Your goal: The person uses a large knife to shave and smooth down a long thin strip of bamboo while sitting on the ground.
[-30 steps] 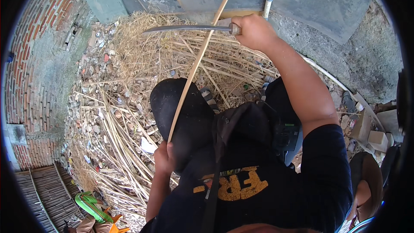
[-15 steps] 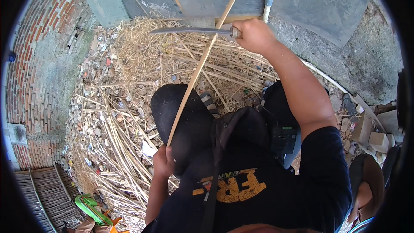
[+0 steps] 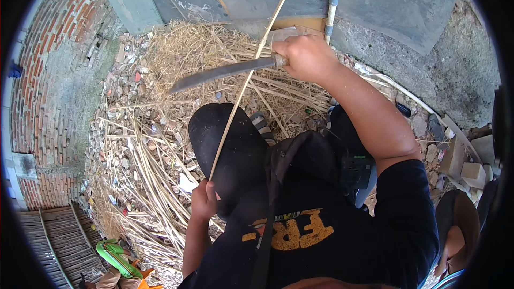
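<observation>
A long, thin bamboo strip [image 3: 234,110] slants across my left knee, its far end rising past the top of the view. My left hand [image 3: 203,200] is closed round its near end, beside my thigh. Farther up, my right hand [image 3: 306,58] grips the short handle of a machete [image 3: 219,73]. The broad dark blade points left and crosses the strip a little below the hand. Whether the blade touches the strip I cannot tell.
Split bamboo strips [image 3: 155,187] lie in a pile at the left on rubble. Fine shavings [image 3: 184,56] heap ahead. A brick wall [image 3: 48,91] stands left; a white pipe [image 3: 333,5] rises by grey panels. Another person's green-clothed leg [image 3: 116,257] is at lower left, wooden blocks [image 3: 473,174] at right.
My right hand has come nearer and slightly left with the machete, whose tip has swung down toward me. The strip now shows its narrower side. My left hand stays in place.
</observation>
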`<state>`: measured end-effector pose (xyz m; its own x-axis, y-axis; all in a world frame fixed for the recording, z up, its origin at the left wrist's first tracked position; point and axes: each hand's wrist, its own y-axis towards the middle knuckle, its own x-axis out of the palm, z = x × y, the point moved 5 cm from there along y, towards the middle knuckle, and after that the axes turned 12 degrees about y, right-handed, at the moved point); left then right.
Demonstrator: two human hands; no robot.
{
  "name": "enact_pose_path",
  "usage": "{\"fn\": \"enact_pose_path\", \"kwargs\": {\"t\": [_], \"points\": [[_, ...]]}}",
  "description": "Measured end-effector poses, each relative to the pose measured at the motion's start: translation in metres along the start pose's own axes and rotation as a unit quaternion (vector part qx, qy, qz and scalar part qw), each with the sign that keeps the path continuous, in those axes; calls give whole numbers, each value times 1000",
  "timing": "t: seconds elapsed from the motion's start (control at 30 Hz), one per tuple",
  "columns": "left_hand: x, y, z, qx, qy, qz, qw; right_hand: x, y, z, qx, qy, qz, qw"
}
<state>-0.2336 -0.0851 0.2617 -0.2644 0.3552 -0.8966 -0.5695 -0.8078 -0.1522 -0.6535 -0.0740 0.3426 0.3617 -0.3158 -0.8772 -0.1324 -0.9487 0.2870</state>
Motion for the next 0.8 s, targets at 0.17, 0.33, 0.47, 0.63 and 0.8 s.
{"fn": "enact_pose_path", "kwargs": {"t": [0.17,0.33,0.47,0.63,0.8], "points": [[0,9,8,-25,17,-20,999,7,4,48,105,51,20,993],[-2,4,1,3,9,-14,1000,-4,1,7,-3,19,24,1000],[3,10,5,3,24,1,1000,13,3,35,16,59,36,997],[-4,10,1,0,-8,-21,1000,-9,6,46,88,48,80,992],[0,5,-2,10,22,-4,1000,-7,1,-4,0,-1,6,1000]]}}
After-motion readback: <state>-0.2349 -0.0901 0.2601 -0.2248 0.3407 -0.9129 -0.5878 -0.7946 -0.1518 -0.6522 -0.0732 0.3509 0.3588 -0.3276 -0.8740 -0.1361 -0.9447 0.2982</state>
